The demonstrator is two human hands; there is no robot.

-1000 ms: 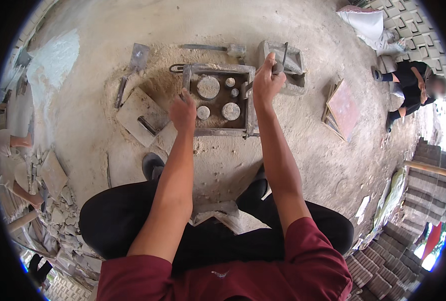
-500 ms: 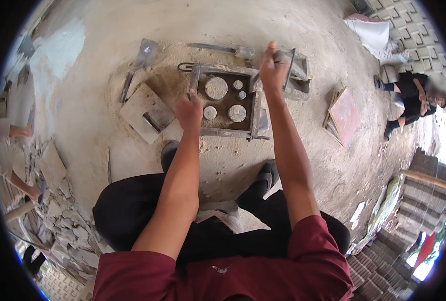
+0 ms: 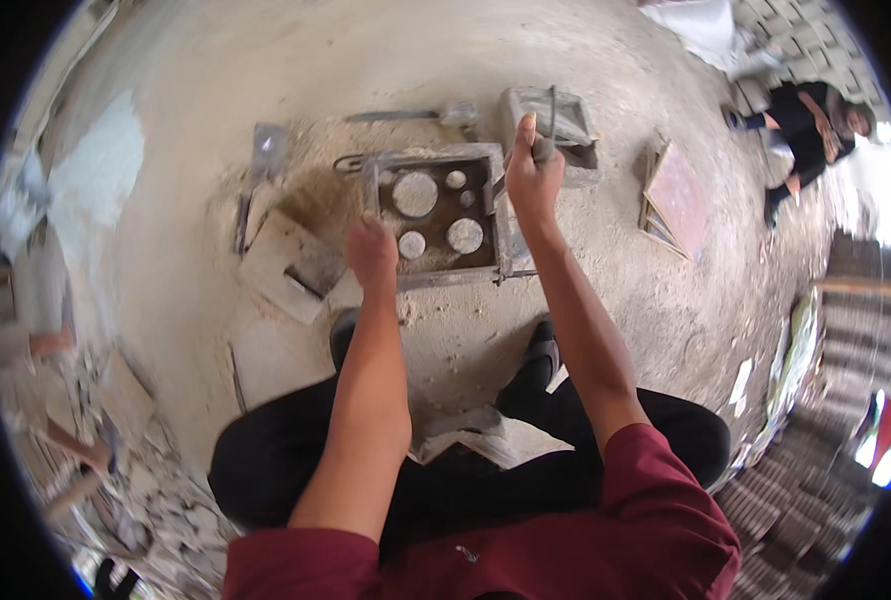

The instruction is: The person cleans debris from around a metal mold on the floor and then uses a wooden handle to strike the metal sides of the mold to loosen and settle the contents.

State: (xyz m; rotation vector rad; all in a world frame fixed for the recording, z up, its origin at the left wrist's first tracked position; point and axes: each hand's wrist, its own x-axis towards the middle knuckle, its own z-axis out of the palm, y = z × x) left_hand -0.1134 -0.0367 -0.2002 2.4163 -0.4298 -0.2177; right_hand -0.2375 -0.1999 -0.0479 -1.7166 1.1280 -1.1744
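Left hand at the rectangular frame (image 3: 445,278), right hand closed on a dark tool.
The frame lies on the dusty floor (image 3: 655,330) before us, and inside it we see five round pieces (image 3: 415,194) of differing size, well apart from its rim or near it. Our left hand (image 3: 372,248) meets the frame's left wall; it is blurred, so we cannot tell whether its fingers clamp that wall. Our right hand (image 3: 533,185), just right of the frame, is wrapped around the tool (image 3: 553,108), whose thin bar rises above our fist. Left of the frame lies a slotted board (image 3: 280,260).
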